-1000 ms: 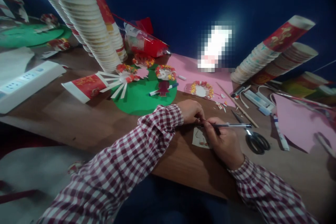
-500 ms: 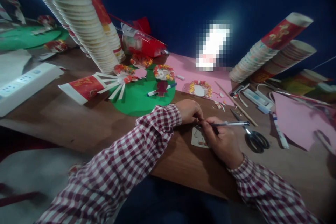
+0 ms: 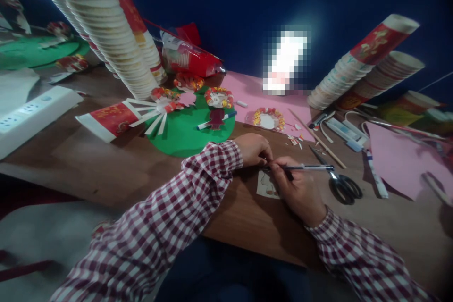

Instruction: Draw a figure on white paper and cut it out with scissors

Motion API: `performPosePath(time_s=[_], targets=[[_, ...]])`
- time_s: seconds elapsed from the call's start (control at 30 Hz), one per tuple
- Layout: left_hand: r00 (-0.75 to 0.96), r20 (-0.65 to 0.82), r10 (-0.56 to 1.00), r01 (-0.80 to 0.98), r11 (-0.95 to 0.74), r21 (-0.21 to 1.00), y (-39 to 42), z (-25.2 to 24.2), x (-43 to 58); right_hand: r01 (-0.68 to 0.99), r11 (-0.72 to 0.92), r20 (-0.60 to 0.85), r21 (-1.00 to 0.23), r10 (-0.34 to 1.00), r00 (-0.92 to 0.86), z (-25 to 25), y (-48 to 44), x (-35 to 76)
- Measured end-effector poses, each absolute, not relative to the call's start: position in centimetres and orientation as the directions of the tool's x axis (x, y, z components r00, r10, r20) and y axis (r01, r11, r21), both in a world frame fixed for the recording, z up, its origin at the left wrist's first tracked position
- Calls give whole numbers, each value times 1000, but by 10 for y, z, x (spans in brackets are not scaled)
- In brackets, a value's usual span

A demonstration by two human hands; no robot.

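My right hand (image 3: pixel 299 188) is closed around a clear-barrelled pen (image 3: pixel 314 167), which lies nearly level and points left. Below the pen, a small pale piece of paper (image 3: pixel 265 186) with brown line drawings lies on the table, partly covered by my right hand. My left hand (image 3: pixel 254 149) is bent with its fingertips drawn together at the paper's upper edge, meeting the right fingertips. Whatever is between the left fingers is hidden. Black-handled scissors (image 3: pixel 344 189) rest just right of my right hand.
Tall stacks of paper cups (image 3: pixel 106 33) stand at the left, with another leaning stack (image 3: pixel 364 61) at the right. A green paper disc (image 3: pixel 177 134) holds cut-cup figures and a marker. Pink sheets (image 3: pixel 396 165), a wooden stick (image 3: pixel 329 151) and a power strip (image 3: pixel 38 113) lie around.
The view has shifted very slightly. Both hands, the pen and the paper keep almost the same places.
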State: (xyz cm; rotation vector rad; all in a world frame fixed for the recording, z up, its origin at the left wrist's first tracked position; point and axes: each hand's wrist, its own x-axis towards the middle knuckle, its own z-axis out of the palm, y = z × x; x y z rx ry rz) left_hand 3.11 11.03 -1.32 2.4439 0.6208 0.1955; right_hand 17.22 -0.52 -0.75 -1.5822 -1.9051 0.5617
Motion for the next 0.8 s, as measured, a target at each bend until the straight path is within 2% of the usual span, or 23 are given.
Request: performPosePath(time_s=[0.8], targets=[[887, 16, 461, 364, -722, 589, 109, -12, 30, 685, 192, 158, -703, 981, -113, -6, -6, 173]])
